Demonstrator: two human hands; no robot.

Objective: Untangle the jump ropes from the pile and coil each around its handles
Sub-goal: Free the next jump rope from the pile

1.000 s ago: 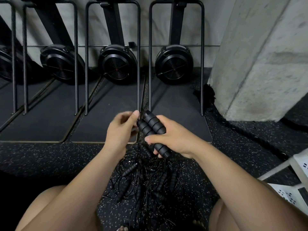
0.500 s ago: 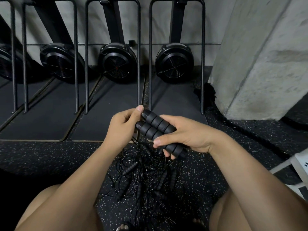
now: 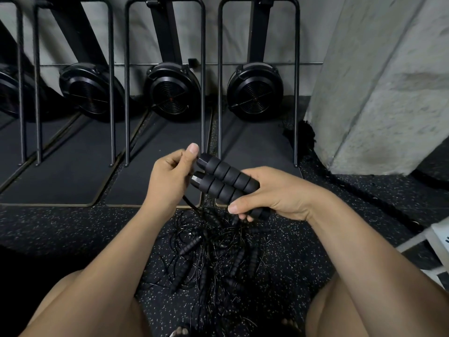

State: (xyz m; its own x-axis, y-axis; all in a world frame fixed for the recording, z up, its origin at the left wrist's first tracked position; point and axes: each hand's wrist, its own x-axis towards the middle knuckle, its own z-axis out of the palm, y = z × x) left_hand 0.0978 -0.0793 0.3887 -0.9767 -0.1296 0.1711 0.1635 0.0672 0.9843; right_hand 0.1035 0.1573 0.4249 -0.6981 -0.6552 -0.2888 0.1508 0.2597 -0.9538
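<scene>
My right hand [image 3: 274, 190] grips the paired handles [image 3: 226, 181], tips toward 10 o'clock; my left hand [image 3: 167, 181] curls round the cord [image 3: 189, 200] at those tips. The pile [image 3: 218, 254] lies at 6 o'clock, on the floor. Best practice, I judge: snug, even turns with the cord taut.
</scene>
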